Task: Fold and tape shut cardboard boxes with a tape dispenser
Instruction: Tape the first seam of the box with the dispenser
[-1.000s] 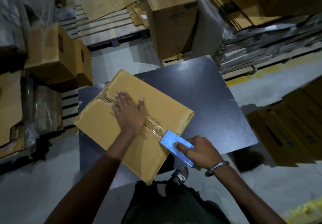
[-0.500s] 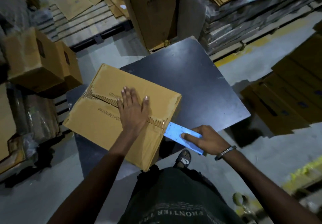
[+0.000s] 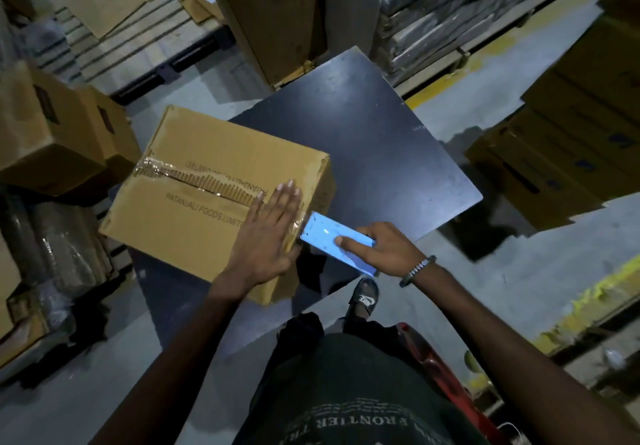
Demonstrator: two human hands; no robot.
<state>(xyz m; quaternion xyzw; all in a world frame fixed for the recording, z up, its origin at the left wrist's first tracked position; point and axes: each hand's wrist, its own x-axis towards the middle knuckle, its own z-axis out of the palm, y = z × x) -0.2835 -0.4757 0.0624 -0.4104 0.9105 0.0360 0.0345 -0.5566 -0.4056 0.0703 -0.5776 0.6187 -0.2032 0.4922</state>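
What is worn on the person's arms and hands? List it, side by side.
Both forearms are bare, with no sleeves or gloves in view. The right hand has a silver metal link bracelet at the wrist. The left hand and its wrist carry nothing: no ring, watch or band shows.

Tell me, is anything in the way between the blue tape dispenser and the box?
Nothing visible. The dispenser, gripped by the right hand, sits right at the near edge of the box. The left hand lies flat on the taped seam beside it, not in front of it.
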